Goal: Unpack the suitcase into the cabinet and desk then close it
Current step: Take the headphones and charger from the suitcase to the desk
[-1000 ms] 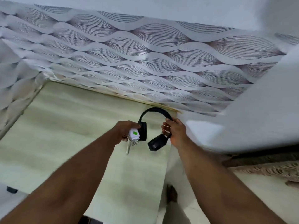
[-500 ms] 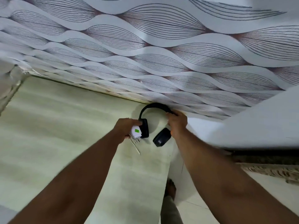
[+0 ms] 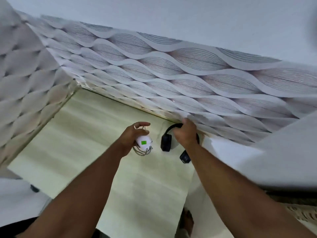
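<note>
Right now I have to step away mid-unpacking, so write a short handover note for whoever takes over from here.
Left hand: grip on a white charger with a green sticker and its looped grey cable, held above the pale green desk top.
Right hand: grip on the band of the black over-ear headphones, by the wall at the desk's back edge.
Done: both items brought to the desk.
Left: set both down, release. Suitcase and cabinet are out of view.

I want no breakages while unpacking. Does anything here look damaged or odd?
Nothing stands out. The black over-ear headphones look whole in the right hand; the left hand holds a white charger with coiled cable.
</note>
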